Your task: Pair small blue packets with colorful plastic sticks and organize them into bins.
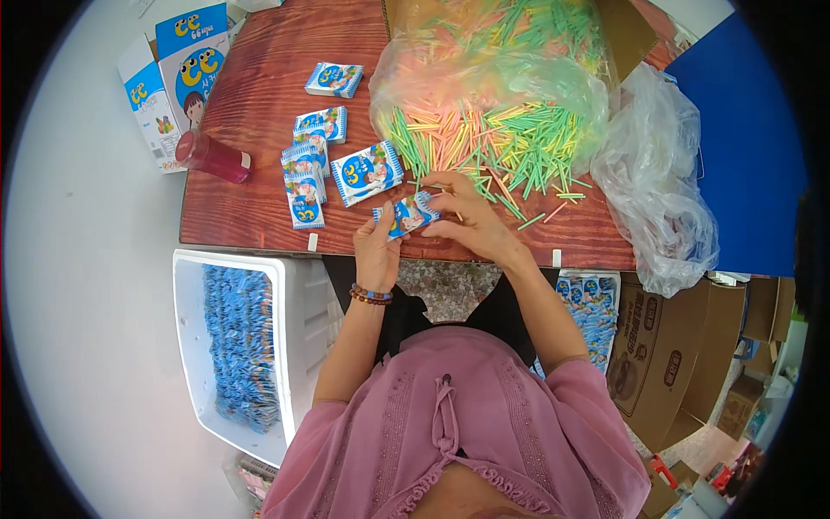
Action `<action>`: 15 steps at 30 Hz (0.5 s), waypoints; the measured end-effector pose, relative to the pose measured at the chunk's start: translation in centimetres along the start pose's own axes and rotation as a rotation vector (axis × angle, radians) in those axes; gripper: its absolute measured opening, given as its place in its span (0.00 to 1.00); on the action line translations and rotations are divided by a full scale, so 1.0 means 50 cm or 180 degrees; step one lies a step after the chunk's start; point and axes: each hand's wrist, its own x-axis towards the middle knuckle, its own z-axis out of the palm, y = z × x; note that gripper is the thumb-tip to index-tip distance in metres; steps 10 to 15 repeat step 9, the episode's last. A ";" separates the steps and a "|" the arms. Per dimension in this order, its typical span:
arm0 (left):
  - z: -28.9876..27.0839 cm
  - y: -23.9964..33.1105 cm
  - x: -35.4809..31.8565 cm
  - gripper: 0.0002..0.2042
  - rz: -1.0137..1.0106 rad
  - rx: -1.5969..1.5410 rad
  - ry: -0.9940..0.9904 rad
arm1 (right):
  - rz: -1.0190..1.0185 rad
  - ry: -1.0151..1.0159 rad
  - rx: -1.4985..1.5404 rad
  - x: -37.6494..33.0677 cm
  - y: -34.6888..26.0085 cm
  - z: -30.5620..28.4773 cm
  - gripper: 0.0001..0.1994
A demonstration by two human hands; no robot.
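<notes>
A small blue-and-white printed packet (405, 216) lies tilted in front of me, just over the table's near edge. My left hand (377, 253) pinches its left end, thumb on top. Curled around the packet's right end is my right hand (471, 218), with its fingertips at that edge; the exact contact is partly hidden. Just beyond, a larger matching packet (367, 173) rests flat. Several more such packets (306, 186) overlap in a column to the left, and another packet (334, 80) sits farther back. Thin pink, yellow and green sticks (493, 143) spill toward my right hand.
A clear plastic bag (527, 73) covers more sticks at the back. Crumpled plastic (661, 182) hangs over the table's right side. A red cylindrical container (213, 156) and printed cartons (188, 73) are at left. Below, a white foam box (281, 346) holds packets; a cardboard box (683, 355) stands right.
</notes>
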 end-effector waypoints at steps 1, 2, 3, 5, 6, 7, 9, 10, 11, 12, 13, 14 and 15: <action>0.004 -0.002 0.000 0.07 -0.0002 -0.0024 0.0019 | -0.0407 -0.0127 -0.0455 0.002 0.010 0.003 0.08; 0.007 -0.003 0.000 0.07 -0.0002 -0.0050 0.0040 | -0.0814 -0.0258 -0.0910 0.004 0.016 0.004 0.08; -0.002 -0.005 -0.001 0.07 0.0002 -0.0056 0.0044 | -0.0816 -0.0266 -0.0911 0.005 0.014 0.004 0.08; -0.033 -0.005 0.001 0.09 0.0180 0.0372 -0.0051 | -0.0229 -0.0709 -0.0022 0.006 0.009 0.002 0.09; -0.037 0.000 0.000 0.09 0.0176 0.0358 -0.0042 | -0.0218 -0.0722 -0.0026 0.010 0.018 -0.013 0.09; -0.038 0.004 0.000 0.09 0.0208 0.0419 0.0011 | -0.0163 -0.0533 -0.0495 0.023 0.034 -0.044 0.10; -0.050 0.011 0.004 0.09 0.0228 0.0471 -0.0050 | -0.0135 -0.0160 -0.1874 0.072 0.054 -0.092 0.10; -0.050 0.011 0.004 0.09 0.0228 0.0471 -0.0050 | -0.0135 -0.0160 -0.1874 0.072 0.054 -0.092 0.10; -0.050 0.011 0.004 0.09 0.0228 0.0471 -0.0050 | -0.0135 -0.0160 -0.1874 0.072 0.054 -0.092 0.10; -0.050 0.011 0.004 0.09 0.0228 0.0471 -0.0050 | -0.0135 -0.0160 -0.1874 0.072 0.054 -0.092 0.10; -0.050 0.011 0.004 0.09 0.0228 0.0471 -0.0050 | -0.0135 -0.0160 -0.1874 0.072 0.054 -0.092 0.10; -0.050 0.011 0.004 0.09 0.0228 0.0471 -0.0050 | -0.0135 -0.0160 -0.1874 0.072 0.054 -0.092 0.10; -0.050 0.011 0.004 0.09 0.0228 0.0471 -0.0050 | -0.0135 -0.0160 -0.1874 0.072 0.054 -0.092 0.10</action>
